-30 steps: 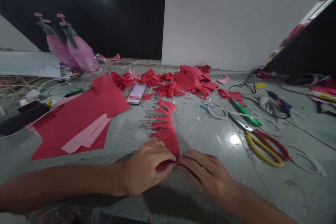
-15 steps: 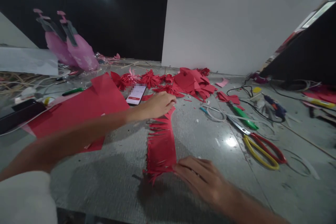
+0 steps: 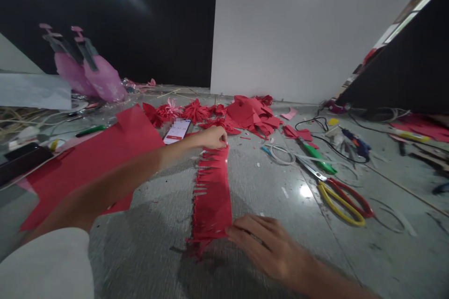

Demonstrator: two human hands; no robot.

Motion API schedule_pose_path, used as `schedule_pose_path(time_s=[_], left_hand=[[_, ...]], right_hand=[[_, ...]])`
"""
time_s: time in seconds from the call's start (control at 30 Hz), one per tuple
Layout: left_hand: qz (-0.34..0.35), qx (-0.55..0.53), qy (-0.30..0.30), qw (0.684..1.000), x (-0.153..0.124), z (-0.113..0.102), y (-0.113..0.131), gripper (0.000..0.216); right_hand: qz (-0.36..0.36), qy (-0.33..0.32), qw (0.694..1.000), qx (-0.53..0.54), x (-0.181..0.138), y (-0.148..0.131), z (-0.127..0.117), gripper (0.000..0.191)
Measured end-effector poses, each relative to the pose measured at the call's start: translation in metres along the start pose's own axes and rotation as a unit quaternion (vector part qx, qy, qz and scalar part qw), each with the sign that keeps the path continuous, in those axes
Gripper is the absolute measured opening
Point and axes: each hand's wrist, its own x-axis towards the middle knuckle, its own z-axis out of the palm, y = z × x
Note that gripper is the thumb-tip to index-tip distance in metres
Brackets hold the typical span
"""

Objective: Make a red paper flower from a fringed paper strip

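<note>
Between my hands stretches a red fringed paper strip, its left edge cut into thin slits and its right edge whole. My left hand pinches the strip's far end. At the near right corner, the fingers of my right hand are closed on the same strip. The near end shows loose fringe hanging over its shadow. A large red paper sheet lies under my left forearm. Beyond my left hand are a phone and red fringed paper flowers.
Scissors with red and yellow handles lie to the right, beside a green-handled cutter and a coiled clear strip. Red paper scraps pile up at the back. Pink wrapped bottles stand at the back left.
The strip is now pulled straighter and flatter, with its far end less bunched. My left hand has shifted slightly and still pinches it. The whole view has moved a little.
</note>
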Motion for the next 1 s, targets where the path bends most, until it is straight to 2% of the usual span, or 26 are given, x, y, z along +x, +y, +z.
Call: schedule_pose_path(time_s=[0.17, 0.3, 0.4, 0.47, 0.53, 0.6, 0.7, 0.8, 0.9, 1.0], left_hand=[[0.015, -0.067, 0.002, 0.998, -0.012, -0.023, 0.003, 0.015], [0.011, -0.096, 0.047, 0.994, -0.014, -0.035, 0.004, 0.016], [0.000, -0.082, 0.099, 0.992, -0.010, -0.033, 0.003, 0.018], [-0.003, -0.063, 0.131, 0.989, -0.011, -0.027, 0.006, 0.031], [0.003, -0.048, 0.159, 0.986, -0.020, -0.019, 0.017, 0.043], [0.017, -0.045, 0.167, 0.985, -0.039, -0.010, 0.037, 0.041], [0.059, -0.072, 0.139, 0.986, -0.080, 0.002, 0.078, 0.022], [0.061, -0.117, 0.069, 0.989, -0.116, 0.009, 0.109, 0.021], [0.035, -0.181, 0.020, 0.983, -0.135, 0.016, 0.119, 0.019], [0.016, -0.205, 0.002, 0.979, -0.138, 0.021, 0.116, 0.015]], right_hand=[[-0.007, 0.042, 0.999, -0.009, -0.005, 0.000, -0.004, 0.026], [0.009, 0.082, 0.996, -0.046, -0.011, 0.003, -0.004, 0.020], [0.029, 0.102, 0.991, -0.077, -0.009, 0.007, -0.006, 0.020], [0.043, 0.096, 0.991, -0.083, -0.004, 0.009, -0.009, 0.016], [0.058, 0.085, 0.991, -0.081, 0.001, 0.011, -0.012, 0.014], [0.071, 0.078, 0.991, -0.078, 0.003, 0.013, -0.014, 0.014], [0.090, 0.060, 0.992, -0.061, 0.001, 0.015, -0.015, 0.015], [0.105, 0.045, 0.993, -0.040, -0.002, 0.016, -0.015, 0.014], [0.103, 0.040, 0.993, -0.036, -0.003, 0.018, -0.015, 0.013], [0.109, 0.036, 0.993, -0.038, -0.003, 0.018, -0.015, 0.012]])
